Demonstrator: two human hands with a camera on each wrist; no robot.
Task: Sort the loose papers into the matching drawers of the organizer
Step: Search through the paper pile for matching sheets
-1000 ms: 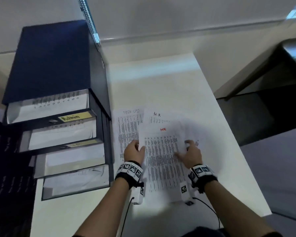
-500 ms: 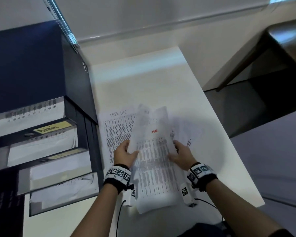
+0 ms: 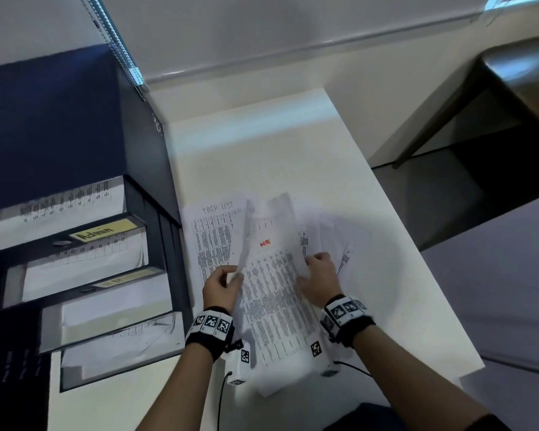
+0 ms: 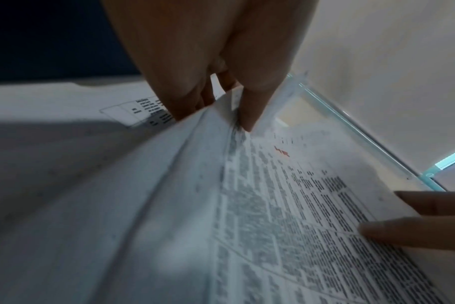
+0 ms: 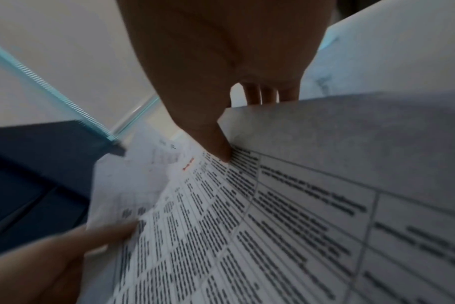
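A printed sheet with a red "HR" heading (image 3: pixel 274 275) is lifted off the white desk, bowed between both hands. My left hand (image 3: pixel 223 283) pinches its left edge, thumb on top (image 4: pixel 249 107). My right hand (image 3: pixel 316 275) pinches the right edge, thumb on the print (image 5: pixel 218 142). At least one more sheet lies behind it in the same grip. A "TASK LIST" sheet (image 3: pixel 213 234) lies flat on the desk beside the dark organizer (image 3: pixel 84 150). Its drawers stand pulled out, one labelled "Admin" (image 3: pixel 101 233) and one with a blurred yellow label (image 3: pixel 122 279).
More loose sheets (image 3: pixel 339 244) lie on the desk under and right of my right hand. The white desk (image 3: pixel 262 157) ends at a right edge beside a dark table (image 3: pixel 517 88). A wall runs behind the desk.
The HR sheet went from flat on the desk under both hands to pinched at both edges and raised. The head view swung left and back.
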